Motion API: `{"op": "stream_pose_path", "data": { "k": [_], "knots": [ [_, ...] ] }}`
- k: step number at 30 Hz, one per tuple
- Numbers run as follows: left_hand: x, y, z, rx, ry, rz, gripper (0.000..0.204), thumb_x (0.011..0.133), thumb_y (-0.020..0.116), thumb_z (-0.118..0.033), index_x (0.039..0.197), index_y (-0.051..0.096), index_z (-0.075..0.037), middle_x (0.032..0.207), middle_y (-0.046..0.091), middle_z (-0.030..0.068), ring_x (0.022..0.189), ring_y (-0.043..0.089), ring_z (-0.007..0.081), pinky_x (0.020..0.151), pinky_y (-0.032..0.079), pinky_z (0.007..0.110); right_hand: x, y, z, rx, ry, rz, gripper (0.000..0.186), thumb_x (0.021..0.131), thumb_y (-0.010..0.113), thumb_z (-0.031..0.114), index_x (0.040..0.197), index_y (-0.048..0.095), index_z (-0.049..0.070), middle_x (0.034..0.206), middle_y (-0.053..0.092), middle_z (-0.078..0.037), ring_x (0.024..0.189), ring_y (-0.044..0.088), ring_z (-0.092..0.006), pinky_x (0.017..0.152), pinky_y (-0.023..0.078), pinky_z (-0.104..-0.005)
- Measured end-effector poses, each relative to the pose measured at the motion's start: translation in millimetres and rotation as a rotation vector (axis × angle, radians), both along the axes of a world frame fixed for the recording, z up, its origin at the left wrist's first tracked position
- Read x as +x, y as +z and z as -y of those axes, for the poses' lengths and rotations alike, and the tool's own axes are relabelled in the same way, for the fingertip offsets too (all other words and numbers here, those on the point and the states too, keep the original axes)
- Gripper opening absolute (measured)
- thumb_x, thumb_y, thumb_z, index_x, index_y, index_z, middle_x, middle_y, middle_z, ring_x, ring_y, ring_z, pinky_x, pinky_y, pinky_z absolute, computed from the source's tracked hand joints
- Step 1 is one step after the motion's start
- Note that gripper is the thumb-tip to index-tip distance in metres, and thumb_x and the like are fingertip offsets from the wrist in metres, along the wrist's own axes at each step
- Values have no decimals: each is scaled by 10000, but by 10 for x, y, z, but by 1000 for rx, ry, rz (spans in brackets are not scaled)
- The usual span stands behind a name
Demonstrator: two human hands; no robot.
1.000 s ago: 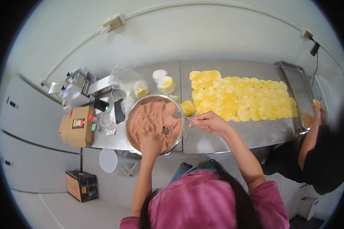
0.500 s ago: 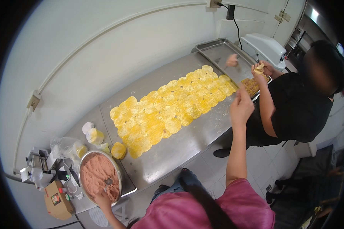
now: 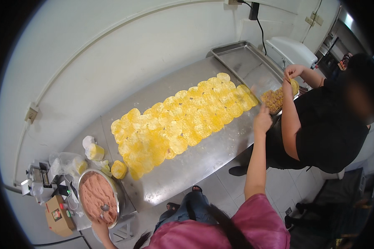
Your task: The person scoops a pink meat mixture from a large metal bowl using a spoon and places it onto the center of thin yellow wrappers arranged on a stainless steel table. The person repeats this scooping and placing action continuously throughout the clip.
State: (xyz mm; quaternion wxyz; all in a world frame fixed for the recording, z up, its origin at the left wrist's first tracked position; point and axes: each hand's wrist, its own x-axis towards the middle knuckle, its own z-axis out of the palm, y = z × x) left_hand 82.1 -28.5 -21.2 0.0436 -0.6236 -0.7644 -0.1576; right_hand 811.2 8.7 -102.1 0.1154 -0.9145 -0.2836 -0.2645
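Note:
A steel bowl (image 3: 121, 195) of pink ground-meat filling (image 3: 96, 193) stands at the left end of the steel table. My left hand (image 3: 99, 226) grips the bowl's near rim; a small grey round thing lies in the filling. Rows of overlapping round yellow dough wrappers (image 3: 174, 124) cover the middle of the table. My right hand (image 3: 262, 121) reaches past their right end, by a tray part of filled yellow dumplings (image 3: 272, 99). Its fingers are closed; what they hold is blurred. A co-worker's hands (image 3: 291, 76) hold a yellow wrapper above the dumplings.
A large metal tray (image 3: 232, 49) lies at the table's far right, by a white machine (image 3: 291, 52). Wrapper stacks (image 3: 119, 169), plastic bags (image 3: 64, 164), a small metal machine (image 3: 39, 176) and a cardboard box (image 3: 59, 216) crowd the left. The co-worker (image 3: 320, 124) stands close on the right.
A pinkish blurred lump seen above the tray is gone from there. My right hand has lowered slightly. My left hand has drawn back to the bowl's rim. The view has shifted a little.

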Motion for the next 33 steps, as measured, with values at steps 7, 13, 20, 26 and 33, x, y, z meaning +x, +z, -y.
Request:
{"op": "stream_pose_path", "data": {
  "k": [7,13,20,26,33],
  "knots": [
    [131,50,78,-34,69,151,221,831,472,-114,769,596,59,620,539,253,596,543,418,513,399,455,-130,31,-87,155,94,-186,361,791,491,45,1151,501,62,923,577,-114,743,601,-302,653,480,-412],
    [84,-79,80,-104,32,81,219,740,602,-151,719,580,67,671,558,253,598,558,377,514,414,418,-827,399,-364,1155,940,-1281,233,887,463,51,1088,537,-42,694,464,7,574,386,-34,510,311,-142],
    [236,210,144,-154,63,325,245,810,515,-174,753,590,52,675,555,254,640,559,388,598,433,425,-3038,841,-730,50,1415,-1702,165,823,545,103,952,616,30,787,607,-7,634,476,-47,548,385,-199],
    [184,306,250,-168,123,495,277,814,517,-194,722,605,52,662,559,247,637,555,390,620,444,420,-4760,973,-627,-157,2050,-187,381,715,521,76,1095,541,62,822,517,-76,767,553,-220,643,450,-335],
    [-105,383,319,-147,213,517,263,798,519,-189,730,607,49,684,564,252,662,561,398,637,451,430,-5181,759,-592,-216,2153,217,348,718,512,101,1061,538,43,855,506,-70,791,538,-200,641,428,-305]
  ]
}}
